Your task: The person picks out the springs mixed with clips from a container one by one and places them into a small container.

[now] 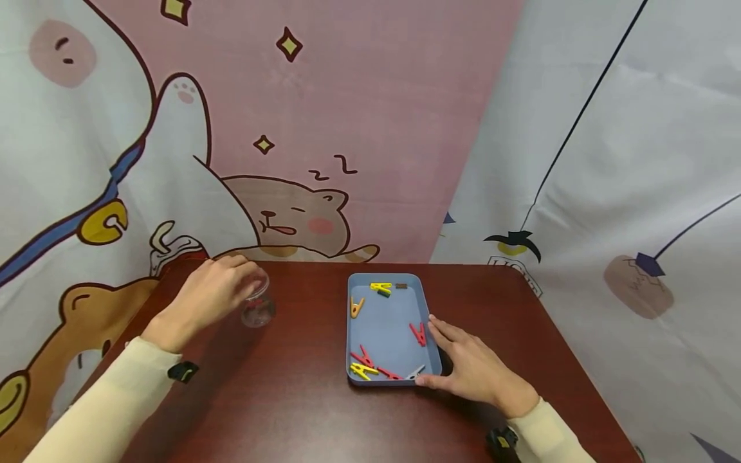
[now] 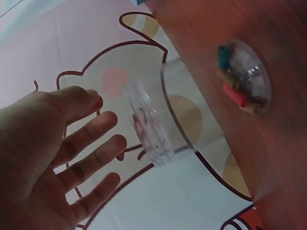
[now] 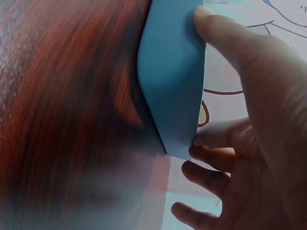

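My left hand [image 1: 222,292] hovers at the mouth of a clear plastic jar [image 1: 258,312] standing on the table's left side. In the left wrist view, the fingers [image 2: 98,148] are spread and hold nothing, apart from the jar's rim. Small ridged, spring-like pieces [image 2: 235,96] in teal, brown and red lie at the jar's bottom. My right hand [image 1: 477,366] touches the near right corner of a blue-grey tray [image 1: 388,334], thumb at the near edge and fingertips along the right side. Inside are red clothespins [image 1: 418,334], yellow clothespins [image 1: 363,370], an orange clothespin [image 1: 356,307] and a grey clothespin [image 1: 415,372].
Near the tray's far end lie a green spring-like piece [image 1: 383,293] and a brown one [image 1: 401,286]. The dark red-brown table [image 1: 301,399] ends at a cartoon-printed cloth [image 1: 393,128] behind it. Black bands [image 1: 182,372] sit on both wrists.
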`<state>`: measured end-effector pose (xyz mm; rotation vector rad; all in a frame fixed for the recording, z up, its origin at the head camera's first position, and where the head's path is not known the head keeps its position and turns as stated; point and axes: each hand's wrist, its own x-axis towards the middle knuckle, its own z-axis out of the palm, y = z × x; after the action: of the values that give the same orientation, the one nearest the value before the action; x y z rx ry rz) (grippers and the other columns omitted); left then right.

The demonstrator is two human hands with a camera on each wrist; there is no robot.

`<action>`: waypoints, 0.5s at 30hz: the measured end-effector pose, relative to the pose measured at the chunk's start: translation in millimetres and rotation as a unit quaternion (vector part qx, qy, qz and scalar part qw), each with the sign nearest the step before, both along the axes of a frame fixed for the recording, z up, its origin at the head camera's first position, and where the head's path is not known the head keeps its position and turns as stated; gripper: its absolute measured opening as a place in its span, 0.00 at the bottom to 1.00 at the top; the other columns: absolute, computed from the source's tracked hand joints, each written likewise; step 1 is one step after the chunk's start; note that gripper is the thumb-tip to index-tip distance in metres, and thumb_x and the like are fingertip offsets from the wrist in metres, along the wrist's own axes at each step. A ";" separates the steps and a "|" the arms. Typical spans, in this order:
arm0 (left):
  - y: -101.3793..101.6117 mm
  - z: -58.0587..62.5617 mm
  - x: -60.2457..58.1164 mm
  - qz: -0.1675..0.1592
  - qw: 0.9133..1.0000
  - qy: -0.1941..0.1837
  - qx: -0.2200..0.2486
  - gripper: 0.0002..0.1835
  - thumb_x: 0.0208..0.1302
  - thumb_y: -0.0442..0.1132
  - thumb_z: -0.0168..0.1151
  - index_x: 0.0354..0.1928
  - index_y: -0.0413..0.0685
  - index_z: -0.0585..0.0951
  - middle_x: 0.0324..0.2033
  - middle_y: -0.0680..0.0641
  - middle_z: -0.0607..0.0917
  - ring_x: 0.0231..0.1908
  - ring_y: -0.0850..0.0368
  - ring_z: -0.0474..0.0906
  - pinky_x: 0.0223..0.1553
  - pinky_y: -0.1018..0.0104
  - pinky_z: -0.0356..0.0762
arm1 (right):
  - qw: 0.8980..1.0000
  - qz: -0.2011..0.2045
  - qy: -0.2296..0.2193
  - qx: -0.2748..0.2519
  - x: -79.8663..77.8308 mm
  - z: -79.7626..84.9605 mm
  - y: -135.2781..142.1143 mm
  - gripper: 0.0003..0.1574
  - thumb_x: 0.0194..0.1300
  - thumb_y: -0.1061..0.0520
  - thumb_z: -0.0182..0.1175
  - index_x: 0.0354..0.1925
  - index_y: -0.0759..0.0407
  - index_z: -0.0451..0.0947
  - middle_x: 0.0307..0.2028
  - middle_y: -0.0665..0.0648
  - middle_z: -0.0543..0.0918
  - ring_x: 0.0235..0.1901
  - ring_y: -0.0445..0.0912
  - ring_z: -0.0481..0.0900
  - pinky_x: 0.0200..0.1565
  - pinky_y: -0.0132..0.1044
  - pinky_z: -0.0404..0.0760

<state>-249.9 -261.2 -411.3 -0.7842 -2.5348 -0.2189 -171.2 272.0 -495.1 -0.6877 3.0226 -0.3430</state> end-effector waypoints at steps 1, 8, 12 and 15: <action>2.3 0.6 0.8 -0.001 1.000 0.003 0.003 0.09 0.72 0.37 0.82 0.51 0.51 0.95 0.44 0.48 0.94 0.42 0.44 0.93 0.43 0.41 0.90 | 1.000 0.003 0.002 0.001 -1.0 -0.1 -0.4 0.80 0.64 0.07 0.66 0.89 0.61 0.68 0.91 0.62 0.69 0.83 0.64 0.79 0.75 0.68 0.85; 26.9 -1.0 2.1 -0.015 1.000 0.009 0.016 0.07 0.75 0.40 0.80 0.51 0.52 0.95 0.44 0.49 0.96 0.42 0.46 0.94 0.45 0.41 0.90 | 1.000 0.013 0.007 0.007 -2.4 0.4 -0.5 0.79 0.66 0.07 0.66 0.88 0.62 0.68 0.90 0.62 0.69 0.83 0.63 0.78 0.76 0.65 0.84; 43.0 -5.2 1.8 -0.017 1.000 -0.001 0.016 0.08 0.76 0.42 0.79 0.52 0.53 0.95 0.46 0.48 0.96 0.42 0.45 0.95 0.47 0.40 0.90 | 1.000 0.013 0.011 0.008 -1.3 1.6 0.4 0.79 0.66 0.08 0.67 0.88 0.63 0.69 0.90 0.63 0.70 0.83 0.63 0.79 0.75 0.65 0.85; 54.4 -7.4 1.6 -0.015 1.000 -0.009 0.014 0.08 0.78 0.43 0.77 0.53 0.54 0.95 0.48 0.48 0.96 0.43 0.44 0.95 0.48 0.40 0.91 | 1.000 0.015 0.011 0.006 -1.3 2.9 -0.2 0.78 0.66 0.08 0.67 0.88 0.63 0.69 0.90 0.63 0.70 0.82 0.63 0.79 0.75 0.66 0.85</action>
<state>-248.2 -206.9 -418.7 -0.8124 -2.5320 -0.2709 -172.5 271.8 -492.2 -0.7409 3.0293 -0.3179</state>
